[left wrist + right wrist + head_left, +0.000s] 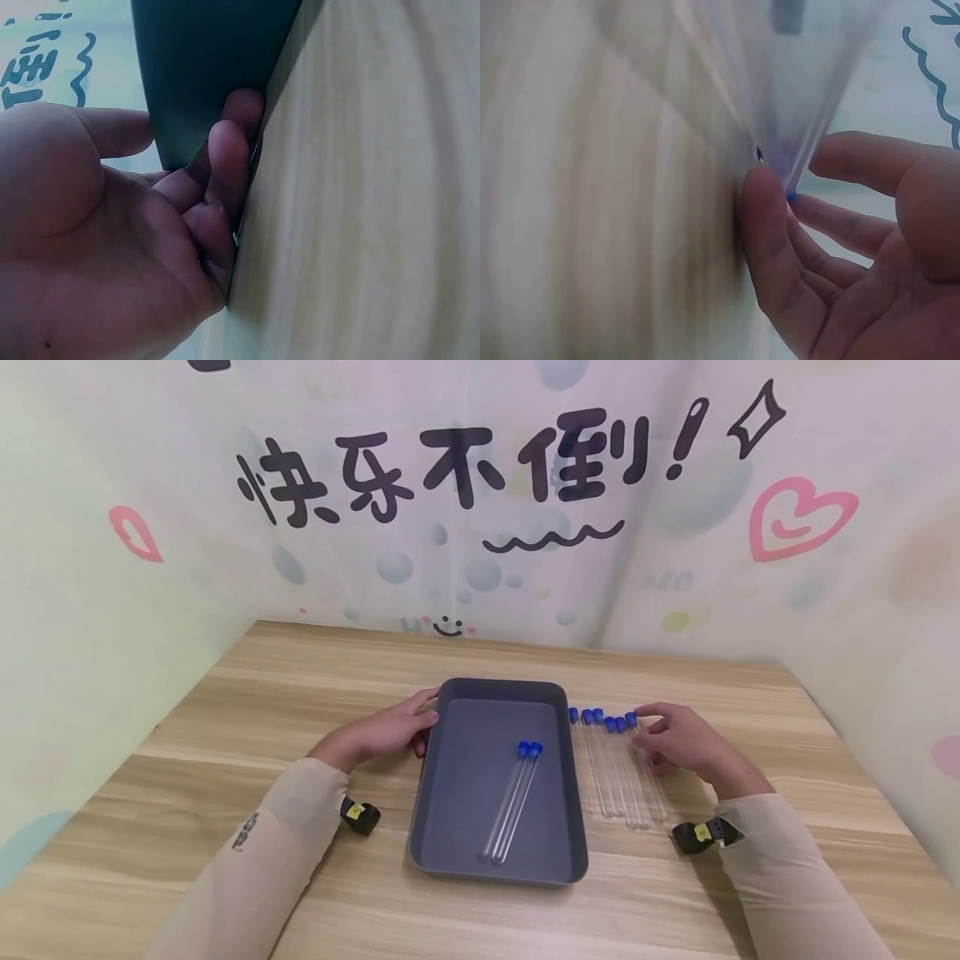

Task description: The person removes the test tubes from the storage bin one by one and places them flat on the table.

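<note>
My left hand (390, 727) holds the left side of a dark grey tray (465, 777). In the left wrist view its thumb meets the tray's edge and the fingers curl against the outer wall. Two clear test tubes (512, 802) with blue caps lie slanted inside the tray. To the right of it, several more blue-capped test tubes (618, 772) lie side by side on the table. At the rightmost one, my right hand (678, 739) has its index fingertip at the blue cap (791, 196). The thumb is beside that tube, with a gap between thumb and index.
The wood-grain table (322, 877) carries the tray and the tubes. A printed cloth (450, 585) hangs behind its back edge and along the sides. Each wrist wears a small black camera, such as the left one (360, 816).
</note>
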{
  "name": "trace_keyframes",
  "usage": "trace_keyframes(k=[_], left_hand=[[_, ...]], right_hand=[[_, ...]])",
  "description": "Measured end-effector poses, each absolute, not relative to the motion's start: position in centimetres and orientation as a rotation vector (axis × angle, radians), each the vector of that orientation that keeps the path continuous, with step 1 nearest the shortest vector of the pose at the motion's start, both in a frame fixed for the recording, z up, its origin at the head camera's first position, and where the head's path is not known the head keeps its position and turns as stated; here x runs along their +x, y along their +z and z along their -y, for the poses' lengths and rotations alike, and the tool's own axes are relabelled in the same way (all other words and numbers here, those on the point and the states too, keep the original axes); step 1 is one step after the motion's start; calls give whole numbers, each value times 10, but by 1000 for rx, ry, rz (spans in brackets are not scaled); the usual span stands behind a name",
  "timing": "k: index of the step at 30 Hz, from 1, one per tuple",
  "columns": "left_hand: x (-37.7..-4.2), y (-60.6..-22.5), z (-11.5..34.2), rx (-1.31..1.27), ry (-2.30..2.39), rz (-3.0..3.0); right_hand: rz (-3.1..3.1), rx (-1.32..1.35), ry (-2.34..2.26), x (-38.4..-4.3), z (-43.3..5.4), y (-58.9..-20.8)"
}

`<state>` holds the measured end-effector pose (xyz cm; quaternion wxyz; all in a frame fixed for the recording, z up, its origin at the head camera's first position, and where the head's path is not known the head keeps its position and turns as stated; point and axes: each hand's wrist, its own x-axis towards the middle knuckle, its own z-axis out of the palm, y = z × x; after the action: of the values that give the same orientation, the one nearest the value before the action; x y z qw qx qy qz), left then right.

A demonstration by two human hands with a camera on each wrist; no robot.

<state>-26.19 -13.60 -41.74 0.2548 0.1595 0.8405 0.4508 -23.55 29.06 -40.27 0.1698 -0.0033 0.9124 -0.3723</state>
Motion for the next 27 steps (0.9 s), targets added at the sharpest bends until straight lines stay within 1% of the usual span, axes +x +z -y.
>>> trace_keyframes(k=[27], left_hand=[[-261, -417, 135, 426, 1232, -2272]], right_hand=[[-2671, -26, -1063, -237, -293, -401]])
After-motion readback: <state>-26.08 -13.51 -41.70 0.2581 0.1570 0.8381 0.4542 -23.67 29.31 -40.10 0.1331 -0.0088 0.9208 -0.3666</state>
